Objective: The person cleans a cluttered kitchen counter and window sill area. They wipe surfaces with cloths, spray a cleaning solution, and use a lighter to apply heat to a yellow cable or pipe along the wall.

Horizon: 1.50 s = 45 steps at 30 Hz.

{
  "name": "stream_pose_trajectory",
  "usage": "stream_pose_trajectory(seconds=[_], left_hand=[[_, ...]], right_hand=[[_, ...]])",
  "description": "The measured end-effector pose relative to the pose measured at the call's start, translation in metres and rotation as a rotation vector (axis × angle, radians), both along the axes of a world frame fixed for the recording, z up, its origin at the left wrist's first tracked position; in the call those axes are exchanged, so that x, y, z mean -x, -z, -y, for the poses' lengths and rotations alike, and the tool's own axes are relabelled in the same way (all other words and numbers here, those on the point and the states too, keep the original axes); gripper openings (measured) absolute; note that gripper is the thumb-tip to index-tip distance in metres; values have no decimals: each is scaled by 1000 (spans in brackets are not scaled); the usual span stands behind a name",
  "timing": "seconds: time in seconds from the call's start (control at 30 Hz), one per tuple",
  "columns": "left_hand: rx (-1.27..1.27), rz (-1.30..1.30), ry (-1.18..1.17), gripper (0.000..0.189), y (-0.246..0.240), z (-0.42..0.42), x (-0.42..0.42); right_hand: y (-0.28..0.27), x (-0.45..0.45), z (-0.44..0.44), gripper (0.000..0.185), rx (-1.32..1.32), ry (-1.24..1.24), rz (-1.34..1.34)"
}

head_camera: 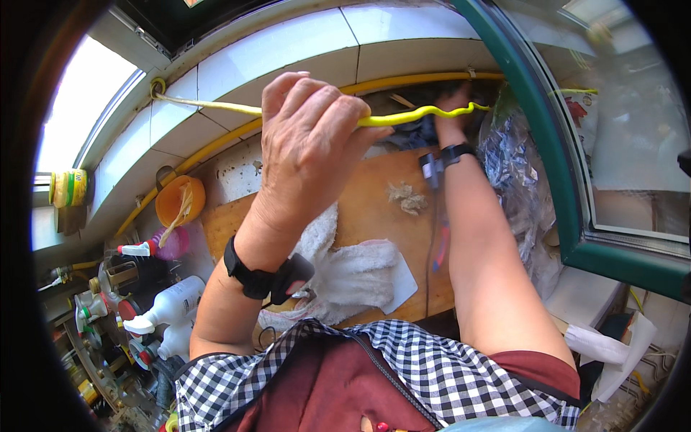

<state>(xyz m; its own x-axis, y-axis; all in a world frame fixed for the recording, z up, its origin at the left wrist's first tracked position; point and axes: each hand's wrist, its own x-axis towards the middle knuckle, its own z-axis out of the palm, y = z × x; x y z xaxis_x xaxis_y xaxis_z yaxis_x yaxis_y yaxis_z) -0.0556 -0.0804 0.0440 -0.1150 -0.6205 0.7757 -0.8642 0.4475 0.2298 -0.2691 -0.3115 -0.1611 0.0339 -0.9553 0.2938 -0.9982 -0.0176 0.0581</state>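
My left hand [318, 121] is raised in the middle of the view, its fingers curled around a thin bright yellow cord [415, 115]. The cord runs out wavy to the right; on the left a paler length reaches a small loop near the tiled ledge. Farther back, my right hand [455, 105] reaches in below the yellow pipe, beside dark crumpled material [418, 132]. Blur and shadow hide its fingers, so its grip is unclear. Below the hands lie a white towel [361, 270] and a pale frayed clump [407, 198] on a wooden board [367, 178].
A green-framed window sash [572, 216] juts in at right, beside clear plastic bags [510, 156]. A yellow pipe [415, 81] follows the tiled wall. At left are an orange cup [181, 201], a white spray bottle [167, 305] and several other bottles.
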Motion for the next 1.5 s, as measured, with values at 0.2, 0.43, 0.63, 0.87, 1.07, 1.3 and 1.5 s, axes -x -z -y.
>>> stream_pose_trajectory(seconds=[0.2,0.43,0.63,0.87,1.07,1.3,1.5], left_hand=[[1,-24,24,25,4,-4,1],[-18,-20,28,26,6,-4,1],[-16,-13,27,23,2,-9,4],[-30,28,6,23,3,-11,-3],[-77,-2,-38,23,10,-6,-4],[-17,11,1,23,2,11,-6],[-266,34,81,16,-10,7,-32]], right_hand=[[7,10,36,49,-298,-58,-266],[-5,-67,-47,54,-353,-181,200],[-5,-114,-107,27,-406,-630,520],[-63,-17,-59,36,414,-291,313],[-27,-18,-58,69,-343,-98,179],[-40,-105,-134,24,-602,-712,552],[-59,-36,-94,31,35,-442,450]])
